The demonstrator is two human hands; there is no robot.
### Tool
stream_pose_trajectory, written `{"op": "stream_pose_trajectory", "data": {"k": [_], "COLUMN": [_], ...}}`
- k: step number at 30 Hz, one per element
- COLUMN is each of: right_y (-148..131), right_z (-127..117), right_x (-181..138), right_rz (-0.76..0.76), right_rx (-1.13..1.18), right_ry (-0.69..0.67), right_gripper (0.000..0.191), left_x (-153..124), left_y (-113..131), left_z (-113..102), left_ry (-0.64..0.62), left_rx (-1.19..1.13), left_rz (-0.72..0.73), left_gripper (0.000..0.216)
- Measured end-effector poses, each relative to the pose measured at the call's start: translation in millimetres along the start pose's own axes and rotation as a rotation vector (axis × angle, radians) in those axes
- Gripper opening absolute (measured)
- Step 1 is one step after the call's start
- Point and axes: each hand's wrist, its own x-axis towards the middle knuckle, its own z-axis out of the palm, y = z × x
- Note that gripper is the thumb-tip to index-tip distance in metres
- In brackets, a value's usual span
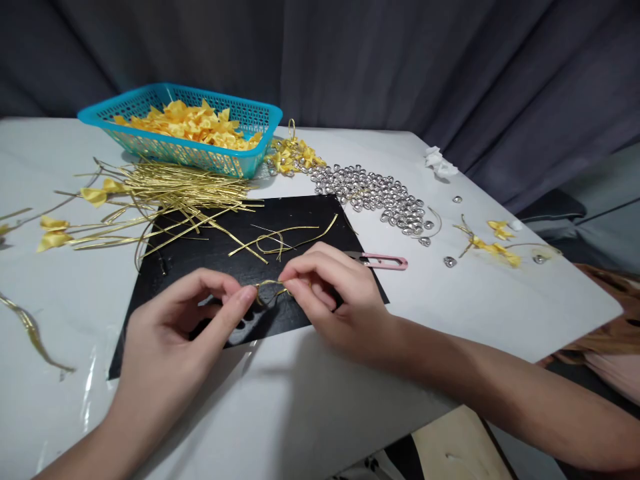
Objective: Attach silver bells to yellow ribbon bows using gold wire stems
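A thin gold cord (270, 283) is stretched between my two hands, over the front part of a black mat (210, 253). My left hand (185, 327) pinches one end between thumb and index finger. With thumb and index finger, my right hand (340, 293) pinches the cord a short way to the right; a loose bit hangs below. Just beyond my hands, several loose gold cords (300, 229) and a thin needle (270, 233) lie on the mat. Pink-handled thread snips (385, 261) lie beside my right hand, their blades partly hidden.
A blue basket (180, 143) of yellow ribbon flowers stands at the back left, a heap of gold cords (185, 187) in front. Silver heart-shaped beads (375, 193) are piled behind the mat. Yellow ribbon pieces (493, 250) lie at right, crumpled white tissue (440, 162) near the back edge.
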Motion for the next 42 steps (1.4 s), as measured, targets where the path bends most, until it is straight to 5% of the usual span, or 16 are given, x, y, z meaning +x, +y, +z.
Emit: {"op": "stream_pose_trajectory", "data": {"k": [7, 11, 19, 25, 42], "right_y": [-4, -4, -7, -5, -2], "right_z": [-5, -4, -3, -7, -5], "right_x": [-3, -2, 3, 2, -1], "right_rz": [-0.089, -0.103, 0.273, -0.128, -0.177], "right_rx": [-0.189, -0.052, 0.293, 0.152, 0.063], "right_ry": [-0.089, -0.039, -0.062, -0.099, -0.196], "right_gripper": [0.014, 0.012, 0.010, 0.013, 0.017], "left_x": [0, -1, -4, -8, -11], "left_y": [5, 5, 3, 9, 8], "left_z": [0, 0, -2, 1, 3], "left_ry": [-0.136, -0.147, -0.206, -0.238, -0.257], "left_rx": [-0.017, -0.009, -0.137, -0.091, 0.066], "left_rz": [-0.008, -0.012, -0.107, -0.128, -0.132], "left_gripper": [0.018, 0.017, 0.019, 0.025, 0.025]}}
